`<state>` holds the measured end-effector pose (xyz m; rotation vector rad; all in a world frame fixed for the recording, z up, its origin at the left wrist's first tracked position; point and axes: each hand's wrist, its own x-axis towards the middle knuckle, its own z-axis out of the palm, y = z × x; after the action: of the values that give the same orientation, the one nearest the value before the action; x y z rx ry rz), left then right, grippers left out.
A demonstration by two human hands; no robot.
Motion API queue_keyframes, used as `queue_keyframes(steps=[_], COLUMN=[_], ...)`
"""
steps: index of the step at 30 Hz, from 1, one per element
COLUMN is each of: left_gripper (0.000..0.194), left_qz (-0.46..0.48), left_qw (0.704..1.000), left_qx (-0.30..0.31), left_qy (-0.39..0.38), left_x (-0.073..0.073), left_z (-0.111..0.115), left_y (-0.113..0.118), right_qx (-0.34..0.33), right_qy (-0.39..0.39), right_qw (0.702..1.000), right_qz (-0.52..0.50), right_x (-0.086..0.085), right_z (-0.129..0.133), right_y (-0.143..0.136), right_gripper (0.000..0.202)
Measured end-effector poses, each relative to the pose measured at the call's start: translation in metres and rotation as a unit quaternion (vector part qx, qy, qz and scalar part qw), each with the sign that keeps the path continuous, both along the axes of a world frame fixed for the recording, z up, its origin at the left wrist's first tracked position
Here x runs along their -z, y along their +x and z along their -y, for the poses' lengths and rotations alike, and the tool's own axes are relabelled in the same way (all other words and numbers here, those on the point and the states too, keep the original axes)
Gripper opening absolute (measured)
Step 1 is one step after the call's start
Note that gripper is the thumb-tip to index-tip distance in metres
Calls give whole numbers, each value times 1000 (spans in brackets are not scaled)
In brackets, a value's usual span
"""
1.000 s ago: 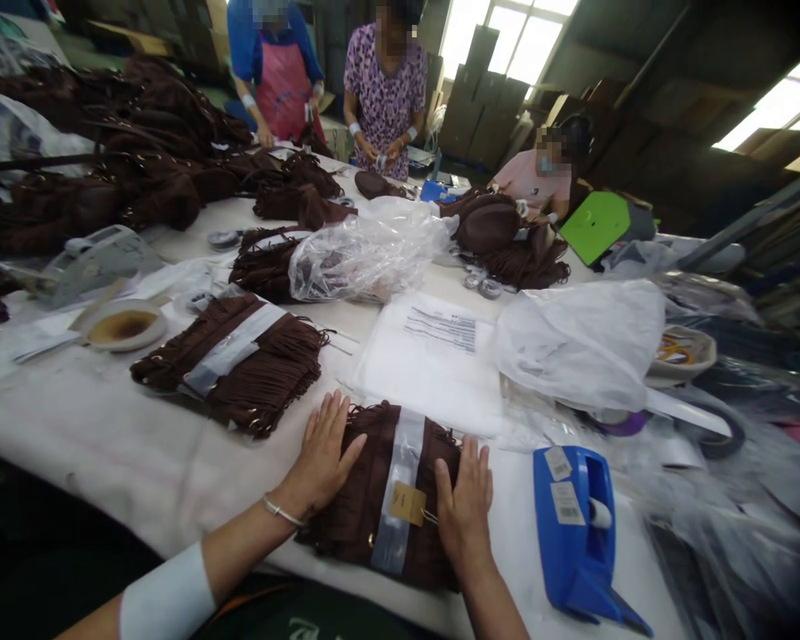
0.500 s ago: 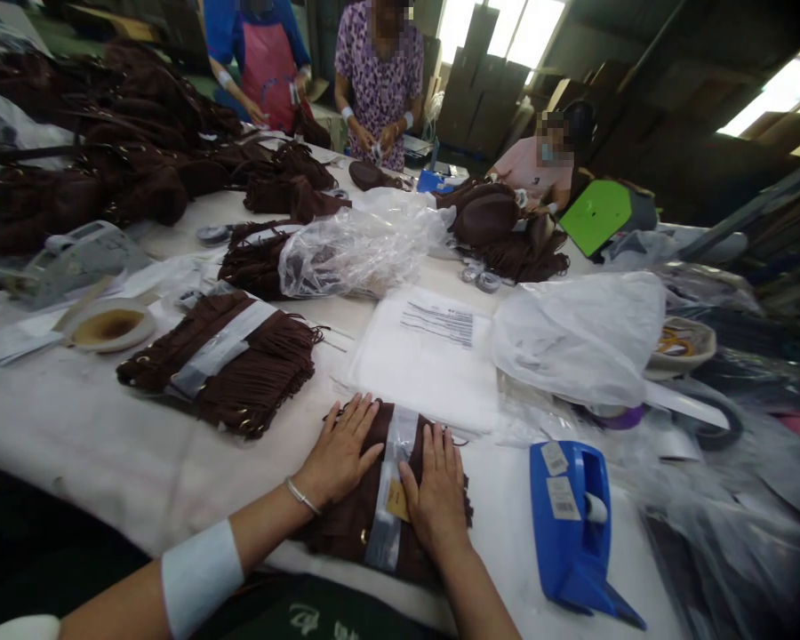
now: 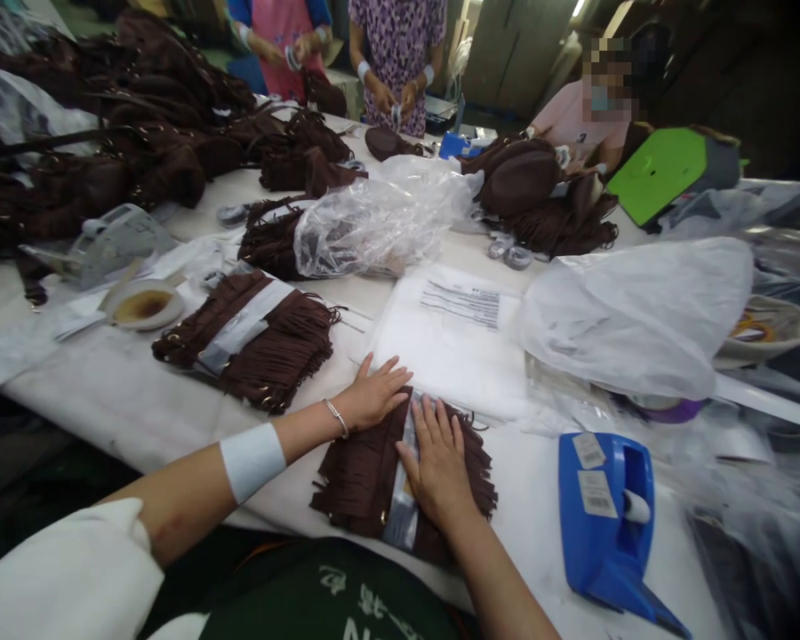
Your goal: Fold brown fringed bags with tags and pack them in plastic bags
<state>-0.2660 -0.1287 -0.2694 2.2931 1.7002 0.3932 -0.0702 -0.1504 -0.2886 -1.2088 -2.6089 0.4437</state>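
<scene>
Head view: both hands, left (image 3: 373,397) and right (image 3: 438,462), press flat, grip released, on the fringed brown bundle (image 3: 366,476) at the bench's (image 3: 126,400) near edge; soft, light, floppy, best held by its taped middle.

Long white-covered desk (image 3: 140,400) fills the room. Brown cardboard sheets (image 3: 507,44) stacked against the dim far wall. Dark floor beneath the near desk edge, lower left.
</scene>
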Motion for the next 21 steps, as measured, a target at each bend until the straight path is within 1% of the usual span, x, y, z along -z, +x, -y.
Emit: queue_keyframes(steps=[1, 3, 4, 5, 7, 8, 10, 11, 12, 14, 15, 18, 20, 21], left_gripper=[36, 34, 33, 32, 34, 39, 52, 53, 47, 25, 17, 18, 17, 23], left_qz=[10, 36, 44, 41, 9, -13, -46, -54, -59, -72, -78, -97, -108, -114], left_qw=[1000, 998, 996, 997, 1000, 1000, 997, 996, 995, 994, 993, 991, 989, 988], left_qx=[-9, -25, -31, -33, -12, 6, 40, 49, 55, 65, 68, 73, 82, 92], left_qy=[12, 51, 64, 60, 18, -8, -43, -48, -51, -59, -63, -64, -53, -46], left_x=[-2, -9, -12, -15, -14, -11, -3, 2, 6, 11, 11, 4, -1, -3], left_z=[-4, -19, -29, -42, -67, -79, -99, -107, -113, -122, -124, -124, -120, -118], left_y=[-1, -2, -1, 0, 4, 7, 12, 14, 15, 15, 13, 10, 12, 14], right_qx=[-4, 1, 13, 32, 80, 99, 119, 127, 134, 145, 148, 150, 149, 150], right_qy=[-11, -35, -43, -45, -37, -35, -54, -69, -83, -98, -99, -103, -102, -98], right_qw=[1000, 999, 997, 994, 987, 986, 988, 988, 987, 984, 984, 983, 983, 983], right_qz=[-3, -34, -62, -93, -134, -133, -87, -58, -36, -19, -21, -33, -43, -49], right_x=[0, -7, -13, -20, -29, -31, -27, -22, -16, -4, 1, 6, 6, 5], right_z=[1, -5, -13, -25, -57, -75, -113, -130, -145, -167, -174, -181, -180, -180], right_y=[1, 8, 12, 16, 23, 26, 29, 30, 31, 31, 30, 27, 25, 24], right_gripper=[61, 56, 53, 50, 46, 45, 46, 46, 44, 34, 27, 10, 7, 9])
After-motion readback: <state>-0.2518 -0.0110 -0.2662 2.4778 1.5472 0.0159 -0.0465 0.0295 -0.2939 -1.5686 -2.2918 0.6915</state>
